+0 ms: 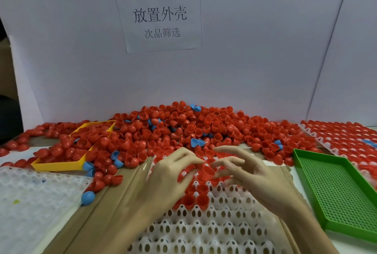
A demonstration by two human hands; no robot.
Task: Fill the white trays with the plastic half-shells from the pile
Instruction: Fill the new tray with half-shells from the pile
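Half-shells (208,169) look light, stiff and slippery beside the white tray (214,229), so I'd pinch rims; my left hand (173,172) and right hand (240,169) hover, fingers loosely spread.

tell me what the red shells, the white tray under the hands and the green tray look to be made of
Red half-shells: thin glossy moulded plastic, judging by the highlights and hollow cups.
White tray: looks like milky, slightly translucent plastic, formed into rows of pegs with holes.
Green tray: apparently rigid matte plastic, with a perforated mesh floor and solid rim.
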